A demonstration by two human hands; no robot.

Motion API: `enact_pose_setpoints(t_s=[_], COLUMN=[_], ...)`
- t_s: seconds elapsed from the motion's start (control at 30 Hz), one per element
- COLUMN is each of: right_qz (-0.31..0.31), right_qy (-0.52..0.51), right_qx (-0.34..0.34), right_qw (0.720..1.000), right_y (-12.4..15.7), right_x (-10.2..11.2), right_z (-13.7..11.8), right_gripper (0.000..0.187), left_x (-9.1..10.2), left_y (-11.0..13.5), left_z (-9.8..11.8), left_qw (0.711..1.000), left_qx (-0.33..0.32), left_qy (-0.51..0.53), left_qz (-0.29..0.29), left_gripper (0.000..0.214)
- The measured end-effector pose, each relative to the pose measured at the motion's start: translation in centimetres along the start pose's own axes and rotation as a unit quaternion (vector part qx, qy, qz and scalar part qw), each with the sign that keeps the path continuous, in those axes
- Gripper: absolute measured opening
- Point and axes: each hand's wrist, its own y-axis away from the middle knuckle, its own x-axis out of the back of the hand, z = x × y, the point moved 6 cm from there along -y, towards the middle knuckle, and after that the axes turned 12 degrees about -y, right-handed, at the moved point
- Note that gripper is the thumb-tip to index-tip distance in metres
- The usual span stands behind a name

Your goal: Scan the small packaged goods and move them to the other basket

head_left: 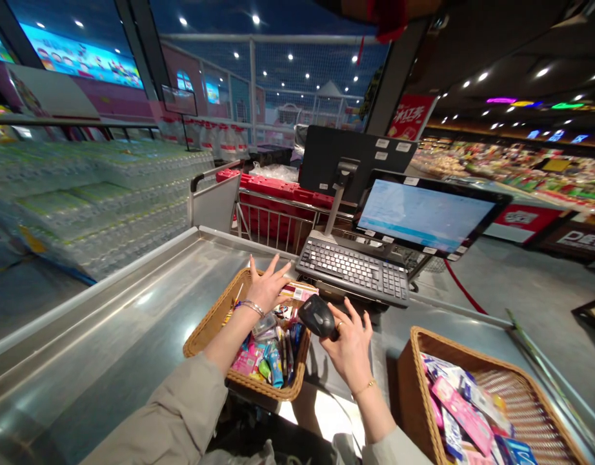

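Just below the keyboard, a wicker basket is holding small colourful packets, while a second wicker basket is sitting to its right, filled with pink-and-white packages. The left hand is hovering wide open above the packets; the right hand is gripping a black handheld scanner beside them.

Supermarket checkout lane. Steel checkout counter at 9 o'clock, POS touchscreen and keyboard at 1 o'clock, handheld barcode scanner at 12, shrink-wrapped bottled water stacks at 10, stocked merchandise displays at 2.
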Motion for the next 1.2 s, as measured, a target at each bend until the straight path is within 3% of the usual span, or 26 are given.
enact_pose_setpoints(t_s=[0.3, 0.57, 0.83, 1.2], right_qz=[0.047, 0.106, 0.16, 0.293], right_qy=[0.013, 0.026, 0.032, 0.098], right_qx=[-0.03, -0.086, -0.149, -0.261], right_qw=[0.998, 0.99, 0.975, 0.915], right_y=[0.3, 1.9, 4.3, 9.3], right_x=[1.7, 4.8, 8.2, 14.7], right_z=[2.7, 5.9, 8.5, 12.2], right_gripper=[0.024, 0.016, 0.024, 0.035], left_x=[-0.2, -0.8, -1.6, -1.8], left_y=[-2.1, -4.5, -6.3, -8.1], left_z=[2.4, 6.4, 10.9, 17.6], left_qw=[1.0, 0.997, 0.991, 0.983], left_qx=[-0.021, -0.061, -0.11, -0.147], left_qy=[0.021, 0.043, 0.066, 0.103], left_qz=[0.007, 0.013, 0.028, 0.031], left_gripper=[0.027, 0.027, 0.028, 0.029])
